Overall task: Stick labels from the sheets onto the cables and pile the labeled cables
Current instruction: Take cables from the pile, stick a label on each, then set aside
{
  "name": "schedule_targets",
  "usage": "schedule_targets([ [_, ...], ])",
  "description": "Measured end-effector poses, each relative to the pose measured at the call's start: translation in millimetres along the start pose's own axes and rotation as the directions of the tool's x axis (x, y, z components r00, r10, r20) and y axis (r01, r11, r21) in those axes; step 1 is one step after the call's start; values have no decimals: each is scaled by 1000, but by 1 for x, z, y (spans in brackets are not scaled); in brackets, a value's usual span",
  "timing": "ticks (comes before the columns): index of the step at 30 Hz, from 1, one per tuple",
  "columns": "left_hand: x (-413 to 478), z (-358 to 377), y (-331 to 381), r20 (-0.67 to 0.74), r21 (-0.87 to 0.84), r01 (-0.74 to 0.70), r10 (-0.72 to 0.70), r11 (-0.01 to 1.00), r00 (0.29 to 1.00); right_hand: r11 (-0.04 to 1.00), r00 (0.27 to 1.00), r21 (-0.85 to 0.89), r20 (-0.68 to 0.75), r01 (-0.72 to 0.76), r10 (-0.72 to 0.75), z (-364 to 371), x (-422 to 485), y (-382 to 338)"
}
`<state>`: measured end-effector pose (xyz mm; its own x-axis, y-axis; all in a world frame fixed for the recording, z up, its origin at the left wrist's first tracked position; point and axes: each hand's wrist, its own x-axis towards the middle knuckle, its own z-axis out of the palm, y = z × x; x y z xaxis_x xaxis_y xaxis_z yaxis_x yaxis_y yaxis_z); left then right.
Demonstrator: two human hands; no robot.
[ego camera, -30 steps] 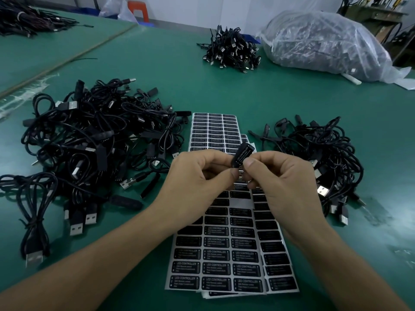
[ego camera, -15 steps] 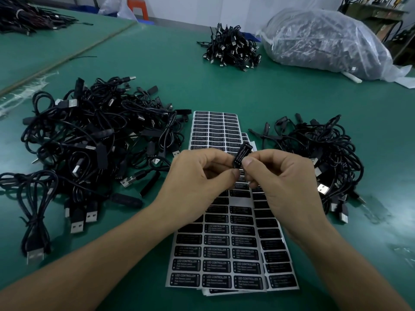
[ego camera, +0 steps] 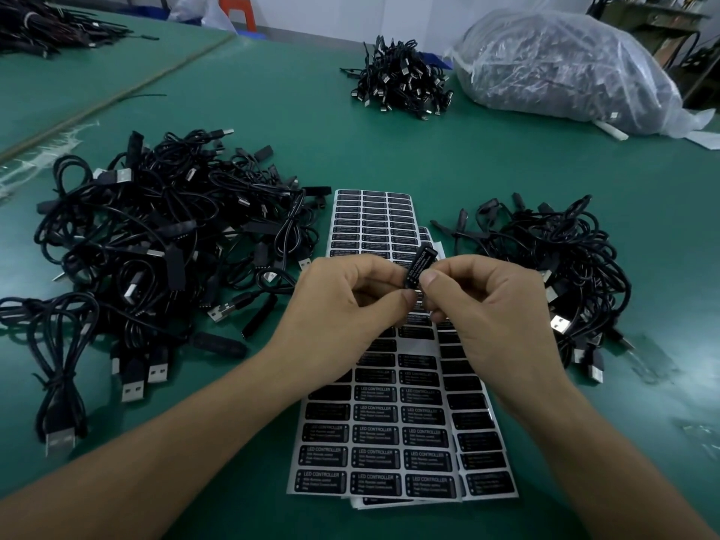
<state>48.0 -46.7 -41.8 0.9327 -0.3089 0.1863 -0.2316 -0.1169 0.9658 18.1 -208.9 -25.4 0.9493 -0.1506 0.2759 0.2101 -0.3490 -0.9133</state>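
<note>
Right over the middle of the label sheets (ego camera: 374, 434), both hands meet on one small black plug piece (ego camera: 424, 254) of a cable, with a label (ego camera: 416, 268) reading LED CONTROLLER on its face. The left hand (ego camera: 343, 309) pinches the lower end with thumb and forefinger, and the right hand (ego camera: 491, 309) pinches it from the other side, thumbs nearly touching. Its long axis is tilted: low end down between the thumbs, top end leaning up and to the right, poking out above the fingers. So it sits dead between the two hands, neither really nearer. A big tangled heap (ego camera: 156, 247) of cables lies off to the left and a smaller heap (ego camera: 565, 274) sits just right of the sheets. My guess is the smaller one takes the finished ones, and the right hand is nearer it, but I can't say for sure. Hard to see: the cord itself is hidden behind the hands, the low end is buried under the thumbs, and I can't tell whether the label is fully pressed down.
</note>
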Motion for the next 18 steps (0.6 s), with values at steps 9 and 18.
schedule_targets([
  [9,0,-1,1,14,-13,7,-7,1000,1000,1000,1000,-4,7,-4,4,0,0,0],
  [18,0,0,3,25,-47,37,-36,998,999,999,1000,-35,1,8,-8,0,0,0],
])
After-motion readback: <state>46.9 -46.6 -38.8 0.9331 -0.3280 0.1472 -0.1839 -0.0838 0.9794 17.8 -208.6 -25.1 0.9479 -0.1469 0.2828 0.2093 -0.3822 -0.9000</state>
